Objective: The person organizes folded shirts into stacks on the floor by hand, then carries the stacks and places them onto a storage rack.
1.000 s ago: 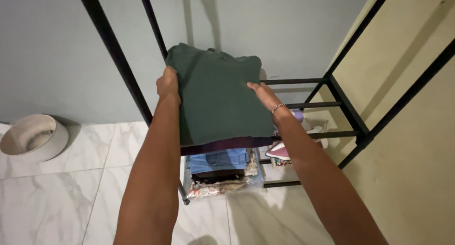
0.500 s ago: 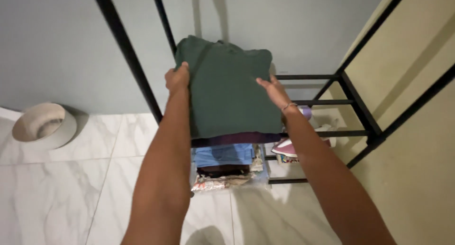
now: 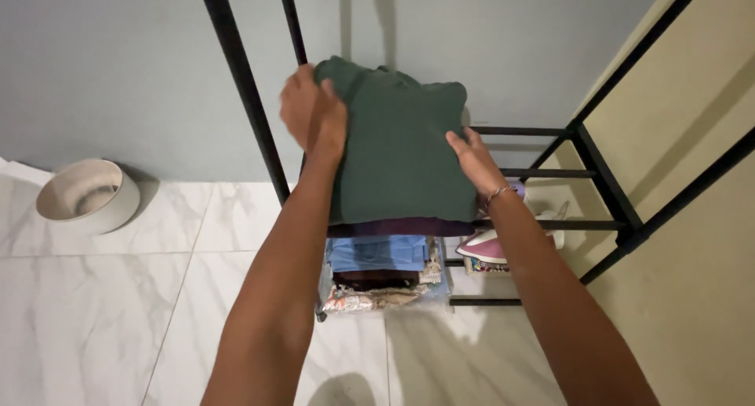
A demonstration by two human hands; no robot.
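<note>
Folded dark green garment (image 3: 397, 150) on top of a clothes pile, on an upper rail of the black metal rack (image 3: 244, 84). Left hand (image 3: 313, 113) flat and open on its left upper corner, right hand (image 3: 474, 158) open against its right edge, gripping nothing. Probably soft, light, easy to unfold; better held from both sides, under the fold. Below: blue folded jeans (image 3: 377, 253), a pink iron (image 3: 491, 249). Farther left, white bowl (image 3: 88, 195) on marble floor (image 3: 94, 319).

Dim, even indoor light with soft shadows

The left hand (image 3: 313, 111) is smeared by motion blur; the black rack (image 3: 602, 174) bars stay fairly sharp and cast faint shadows on the grey wall (image 3: 118, 68), while the marble floor (image 3: 94, 312) shows mild sheen, no glare.
</note>
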